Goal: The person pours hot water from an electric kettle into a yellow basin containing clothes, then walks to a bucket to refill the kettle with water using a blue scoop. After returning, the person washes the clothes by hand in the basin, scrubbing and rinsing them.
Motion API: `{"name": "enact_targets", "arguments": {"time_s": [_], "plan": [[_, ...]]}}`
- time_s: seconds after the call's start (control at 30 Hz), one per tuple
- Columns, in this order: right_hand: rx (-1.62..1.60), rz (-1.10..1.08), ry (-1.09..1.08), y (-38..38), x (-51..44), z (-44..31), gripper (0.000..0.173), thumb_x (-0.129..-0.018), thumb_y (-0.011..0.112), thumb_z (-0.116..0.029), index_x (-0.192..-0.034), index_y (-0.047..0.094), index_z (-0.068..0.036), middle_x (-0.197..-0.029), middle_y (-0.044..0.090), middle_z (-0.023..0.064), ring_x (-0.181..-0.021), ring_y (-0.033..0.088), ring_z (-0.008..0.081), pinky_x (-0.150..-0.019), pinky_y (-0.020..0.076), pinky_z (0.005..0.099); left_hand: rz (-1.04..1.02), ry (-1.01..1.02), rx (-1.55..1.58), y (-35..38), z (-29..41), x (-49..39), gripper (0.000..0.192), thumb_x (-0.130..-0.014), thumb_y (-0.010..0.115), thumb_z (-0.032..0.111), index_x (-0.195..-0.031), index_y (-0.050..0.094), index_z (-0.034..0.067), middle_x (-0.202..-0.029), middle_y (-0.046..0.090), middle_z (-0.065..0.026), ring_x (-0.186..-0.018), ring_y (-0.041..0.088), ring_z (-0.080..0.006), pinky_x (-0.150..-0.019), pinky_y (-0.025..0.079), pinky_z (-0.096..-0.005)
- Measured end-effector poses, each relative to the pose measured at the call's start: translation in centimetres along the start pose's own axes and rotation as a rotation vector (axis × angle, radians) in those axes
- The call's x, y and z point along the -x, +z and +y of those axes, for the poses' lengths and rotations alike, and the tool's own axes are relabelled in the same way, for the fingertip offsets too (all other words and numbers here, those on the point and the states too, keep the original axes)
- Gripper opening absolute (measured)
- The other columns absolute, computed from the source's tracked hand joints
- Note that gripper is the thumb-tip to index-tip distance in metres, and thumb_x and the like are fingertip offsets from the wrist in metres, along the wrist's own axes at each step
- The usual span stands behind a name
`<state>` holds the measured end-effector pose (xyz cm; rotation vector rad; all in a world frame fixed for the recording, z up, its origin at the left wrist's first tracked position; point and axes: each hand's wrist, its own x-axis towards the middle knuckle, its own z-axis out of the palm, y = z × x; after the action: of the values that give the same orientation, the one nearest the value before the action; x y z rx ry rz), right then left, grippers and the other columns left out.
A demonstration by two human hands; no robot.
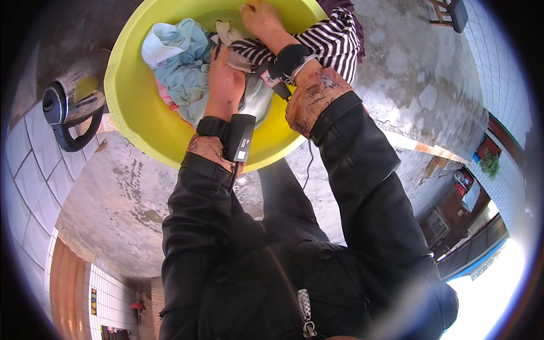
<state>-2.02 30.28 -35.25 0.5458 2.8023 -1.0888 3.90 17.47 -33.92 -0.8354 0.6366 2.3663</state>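
Note:
A large yellow-green plastic basin (121, 112) stands in front of me with a heap of clothes in it. My left hand (225, 87) is in the heap, its fingers closed on a beige cloth with dark trim (229, 35). To its left lies a crumpled light blue garment (182, 63), with a bit of pink fabric showing underneath. My right hand (262, 21) is curled near the basin's far side; whether cloth is in its fingers is hidden. Under my right wrist runs a black-and-white striped garment (331, 40), draped over the right rim. Grey-white fabric (259, 95) lies beside my left hand.
A metal electric kettle (78, 100) with a black handle is close to the basin's left side. Dark purple cloth (360, 36) shows beyond the striped garment. A stool (450, 15) is at the far right. A cable (309, 163) hangs below my right forearm. The concrete floor (119, 204) is stained.

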Motion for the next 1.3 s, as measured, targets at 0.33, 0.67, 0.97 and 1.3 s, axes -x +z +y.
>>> {"name": "enact_targets", "arguments": {"time_s": [0.33,0.67,0.97,1.3], "plan": [[-0.799,-0.119,0.347,-1.4,1.0,-0.6,0.023,-0.084,0.052,-0.025,-0.09,0.065,-0.006,-0.076,0.064,0.0107,-0.065,0.061,0.0229,-0.062,0.0492,0.0319,0.081,-0.001,-0.003,-0.8,-0.3,-1.3,0.032,-0.095,0.037,0.019,-0.121,0.046,0.003,-0.123,0.052,-0.0127,-0.116,0.047,-0.0289,-0.1,0.035,-0.0455],[-0.134,-0.03,-0.153,-2.1,1.7,-2.4,0.037,-0.075,0.059,-0.038,-0.096,0.067,-0.008,-0.088,0.064,0.0198,-0.081,0.061,0.0357,-0.072,0.0487,0.0401,-0.201,-0.04,0.051,-1.8,-0.1,-1.0,0.031,-0.093,0.042,0.023,-0.118,0.049,0.007,-0.122,0.054,-0.0099,-0.111,0.05,-0.0258,-0.096,0.039,-0.0414],[0.052,0.144,-0.447,-3.3,9.8,-6.3,0.029,-0.074,0.057,-0.006,-0.103,0.057,-0.002,-0.095,0.059,0.019,-0.091,0.058,0.0319,-0.081,0.0461,0.0369,-0.6,-0.016,0.297,-0.8,-1.2,0.9,0.04,-0.095,0.037,0.033,-0.125,0.045,0.008,-0.124,0.051,-0.0111,-0.111,0.051,-0.0251,-0.099,0.037,-0.0386],[-0.291,-0.03,-0.341,-4.5,10.0,-7.7,0.041,-0.089,0.044,-0.04,-0.11,0.054,-0.006,-0.112,0.055,0.0225,-0.102,0.052,0.0395,-0.089,0.0399,0.0409,-0.399,0.079,0.099,3.2,1.1,3.0,0.031,-0.095,0.041,0.028,-0.115,0.05,0.006,-0.114,0.056,-0.0046,-0.106,0.051,-0.0193,-0.096,0.039,-0.0344]]}}
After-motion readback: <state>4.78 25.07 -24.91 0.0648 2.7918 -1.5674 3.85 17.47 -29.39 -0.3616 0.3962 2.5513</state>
